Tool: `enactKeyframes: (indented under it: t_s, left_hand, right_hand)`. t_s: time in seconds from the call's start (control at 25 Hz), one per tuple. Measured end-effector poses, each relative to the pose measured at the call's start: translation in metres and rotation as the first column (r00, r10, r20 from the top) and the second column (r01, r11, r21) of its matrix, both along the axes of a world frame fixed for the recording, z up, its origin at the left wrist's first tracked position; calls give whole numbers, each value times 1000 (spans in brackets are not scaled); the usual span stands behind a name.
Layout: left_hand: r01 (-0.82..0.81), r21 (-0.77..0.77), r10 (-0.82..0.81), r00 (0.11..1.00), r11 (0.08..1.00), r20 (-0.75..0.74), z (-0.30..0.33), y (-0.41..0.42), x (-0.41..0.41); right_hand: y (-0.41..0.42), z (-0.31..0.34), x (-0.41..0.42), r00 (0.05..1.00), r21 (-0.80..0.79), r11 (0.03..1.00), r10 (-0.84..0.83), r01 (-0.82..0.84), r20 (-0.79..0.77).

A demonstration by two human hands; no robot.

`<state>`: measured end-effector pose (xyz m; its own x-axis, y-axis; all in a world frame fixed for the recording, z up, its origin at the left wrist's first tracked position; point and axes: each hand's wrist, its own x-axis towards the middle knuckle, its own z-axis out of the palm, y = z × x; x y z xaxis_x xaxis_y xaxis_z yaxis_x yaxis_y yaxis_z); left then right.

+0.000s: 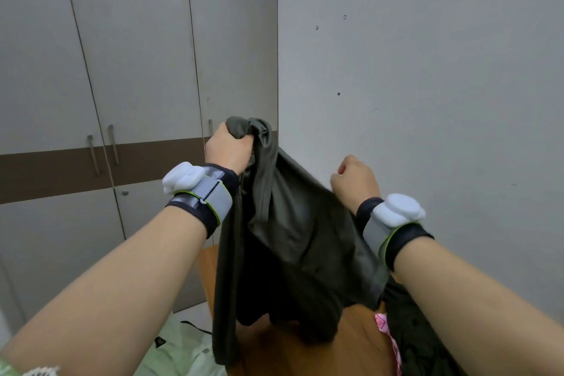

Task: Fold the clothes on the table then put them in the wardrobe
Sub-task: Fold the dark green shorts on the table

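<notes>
Olive garment in both fists

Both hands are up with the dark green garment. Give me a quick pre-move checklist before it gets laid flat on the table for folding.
1. Left hand grips the dark green garment at a bunched top edge: ok.
2. Right hand grips its other edge: ok.
3. Garment spread flat between the hands: not ok, it hangs creased.
4. Hem off the table: cannot tell.
5. Laying space: not ok, dark clothes and pink fabric lie on the right.
6. Wardrobe doors open: not ok, closed.
</notes>
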<state>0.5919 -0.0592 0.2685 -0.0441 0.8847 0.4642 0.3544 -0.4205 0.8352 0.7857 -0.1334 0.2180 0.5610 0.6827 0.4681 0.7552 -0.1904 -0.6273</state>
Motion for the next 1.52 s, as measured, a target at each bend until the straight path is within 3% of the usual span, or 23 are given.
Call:
enactKeyframes:
  t_s: [0.04, 0.12, 0.16, 0.2, 0.28, 0.4, 0.56, 0.64, 0.72, 0.76, 0.8, 0.84, 0.88, 0.92, 1.0, 1.08, 1.16, 1.24, 1.36, 1.48, 1.52]
  left_hand:
    - [22, 5, -22, 1000, 1000, 4, 0, -2, 6]
    - [57, 10, -57, 998, 998, 17, 2, -5, 17]
    - [66, 12, -67, 997, 998, 27, 3, -6, 22]
    - [73, 18, -74, 997, 997, 38, 4, -7, 26]
    - [85, 21, -86, 995, 996, 54, 6, -9, 28]
    - [131, 37, -134, 987, 991, 85, 6, -2, 21]
    - [160, 59, -164, 985, 985, 58, -6, 18, -4]
    - [150, 28, -151, 987, 988, 60, -17, 27, -15]
    - [133, -30, -126, 977, 991, 170, -24, 31, -18]
    - [110, -53, -98, 976, 992, 196, -25, 30, -18]
    - [75, -70, -61, 981, 995, 185, -27, 29, -16]
    - [50, -76, -36, 985, 996, 167, -30, 30, -14]
    - [45, -77, -32, 987, 996, 156, -31, 27, -12]
    - [53, -72, -41, 988, 996, 150, -34, 25, -10]
    - [71, -65, -60, 987, 995, 148, -36, 20, -5]
    - [71, -101, -52, 982, 992, 182, -37, 19, 2]
    - [124, -150, -89, 971, 981, 220, -41, 15, 12]
    - [321, -179, -243, 902, 930, 357, -47, 12, 22]
    - [685, -162, -501, 653, 710, 569, -47, -3, 30]
    - [887, -65, -755, 425, 457, 499, -46, -3, 25]
    - [896, -46, -785, 411, 442, 463, -46, -4, 23]
  right_hand:
    - [-1, -1, -17, 980, 34, 995, 100, -96, -173]
    - [-8, 0, -53, 782, 57, 939, 316, -340, -537]
    - [-8, -3, -64, 713, 21, 893, 373, -449, -593]
    - [-6, -8, -73, 702, -31, 856, 402, -516, -588]
    - [8, -23, -74, 755, -69, 864, 394, -499, -524]
    - [22, -30, -60, 832, 48, 953, 286, -300, -476]
    - [17, -24, -26, 815, 178, 973, 220, -145, -537]
    - [5, -21, -10, 790, 246, 925, 376, -290, -484]
    - [-4, -16, 0, 801, -4, 861, 471, -508, -370]
    - [-4, -16, 2, 846, -172, 844, 450, -507, -287]
    - [-2, -16, 4, 893, -245, 864, 396, -441, -212]
    - [1, -16, 5, 919, -225, 897, 338, -380, -205]
    - [0, -13, 3, 902, -145, 924, 295, -353, -315]
    - [1, -9, 1, 832, -47, 941, 272, -335, -484]
    - [3, 0, -9, 535, 136, 929, 314, -346, -784]
    - [7, 11, -17, 310, 255, 897, 373, -360, -874]
    - [7, 26, -28, 247, 282, 892, 380, -354, -891]
    - [6, 43, -45, 242, 316, 886, 407, -338, -881]
    - [10, 63, -62, 330, 349, 872, 460, -345, -824]
    - [14, 79, -72, 389, 361, 848, 505, -387, -770]
    - [12, 83, -73, 384, 368, 835, 523, -409, -761]
